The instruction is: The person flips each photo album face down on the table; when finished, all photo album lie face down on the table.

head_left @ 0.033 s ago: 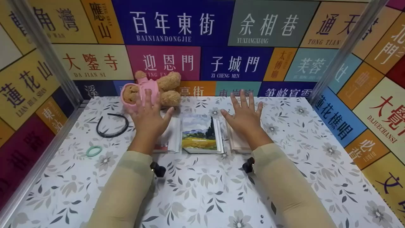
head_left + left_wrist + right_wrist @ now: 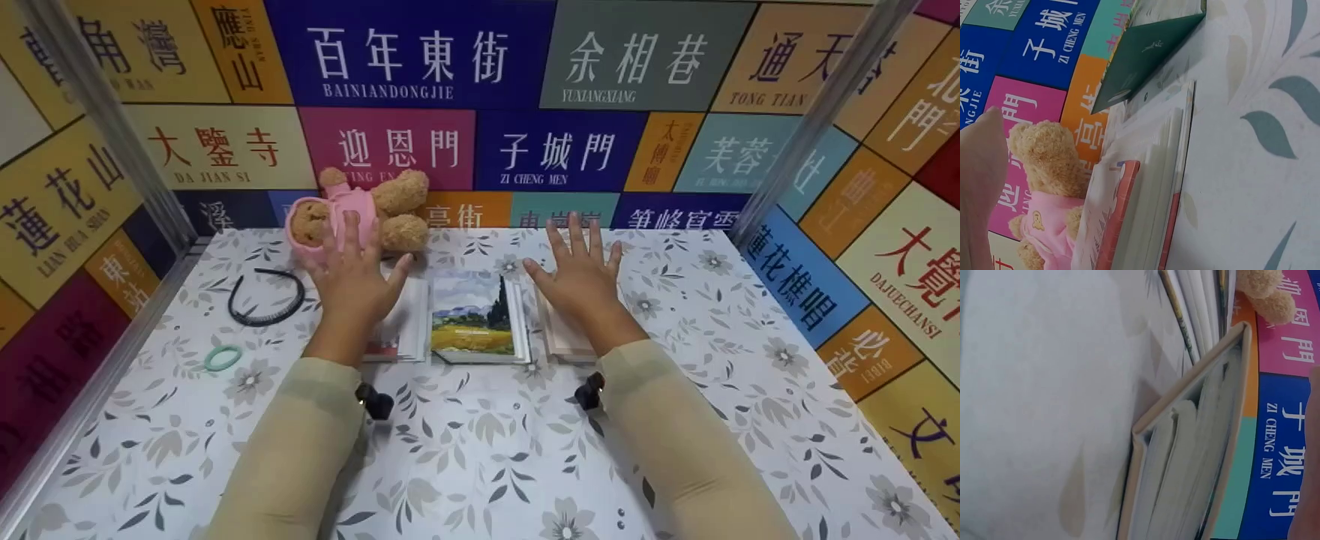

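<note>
In the head view my left hand (image 2: 356, 283) is spread over a white book with a red corner (image 2: 405, 322), partly covering it. My right hand (image 2: 581, 283), fingers also spread, hovers over a beige hardcover book (image 2: 561, 330). Between the two hands lies a book with a painted landscape cover (image 2: 472, 315). Neither hand holds anything. The left wrist view shows the white book's page edges (image 2: 1154, 185) with a red-edged cover; the right wrist view shows the thick pages of the beige book (image 2: 1185, 439).
Behind the left hand a teddy bear (image 2: 352, 214) in pink lies on its side against the sign-covered wall. To the left are a black headband (image 2: 266, 321) and a mint green ring (image 2: 223, 358). A floral cloth (image 2: 480, 465) covers the table.
</note>
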`<action>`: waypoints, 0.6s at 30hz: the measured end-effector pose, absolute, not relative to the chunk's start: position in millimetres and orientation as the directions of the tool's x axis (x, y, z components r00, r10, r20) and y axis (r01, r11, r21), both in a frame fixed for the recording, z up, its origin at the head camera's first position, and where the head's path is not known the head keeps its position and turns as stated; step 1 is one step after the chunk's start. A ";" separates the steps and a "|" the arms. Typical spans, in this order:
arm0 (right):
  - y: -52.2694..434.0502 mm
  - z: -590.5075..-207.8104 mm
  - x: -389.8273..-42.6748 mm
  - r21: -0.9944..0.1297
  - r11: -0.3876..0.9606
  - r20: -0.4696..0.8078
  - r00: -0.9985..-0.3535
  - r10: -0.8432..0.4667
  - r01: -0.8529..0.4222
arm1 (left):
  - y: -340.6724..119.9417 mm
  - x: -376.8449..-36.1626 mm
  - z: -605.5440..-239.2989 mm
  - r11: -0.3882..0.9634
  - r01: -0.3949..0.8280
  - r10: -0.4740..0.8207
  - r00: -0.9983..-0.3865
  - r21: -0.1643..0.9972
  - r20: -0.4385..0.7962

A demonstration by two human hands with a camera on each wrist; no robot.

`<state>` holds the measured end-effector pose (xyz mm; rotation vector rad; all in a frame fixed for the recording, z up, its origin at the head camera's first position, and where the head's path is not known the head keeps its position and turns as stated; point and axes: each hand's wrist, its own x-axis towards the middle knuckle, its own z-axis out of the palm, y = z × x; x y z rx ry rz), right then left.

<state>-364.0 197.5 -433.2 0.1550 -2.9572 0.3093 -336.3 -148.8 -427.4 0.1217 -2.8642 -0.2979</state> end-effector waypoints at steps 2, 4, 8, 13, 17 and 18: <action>196.9 -432.0 -362.1 -0.202 0.971 0.173 -0.981 -0.091 -0.126 | -148.9 -335.5 -428.7 0.974 -0.054 -0.111 -0.961 0.220 0.253; 196.2 -430.0 -359.5 -0.213 0.968 0.171 -0.980 -0.098 -0.134 | -148.8 -334.9 -430.1 0.973 -0.056 -0.115 -0.959 0.226 0.258; 196.2 -425.1 -354.3 -0.228 0.962 0.169 -0.979 -0.110 -0.148 | -146.2 -333.1 -432.2 0.967 -0.062 -0.121 -0.965 0.246 0.232; 200.0 -421.1 -350.0 -0.240 0.959 0.186 -0.977 -0.107 -0.150 | -138.6 -331.1 -431.0 0.955 -0.068 -0.122 -0.978 0.289 0.170; 206.4 -418.9 -346.7 -0.273 0.949 0.204 -0.973 -0.104 -0.159 | -132.8 -329.2 -430.4 0.935 -0.047 -0.097 -0.987 0.352 0.127; 208.3 -418.2 -345.7 -0.286 0.945 0.205 -0.973 -0.102 -0.160 | -131.1 -328.4 -430.2 0.928 -0.039 -0.088 -0.990 0.370 0.115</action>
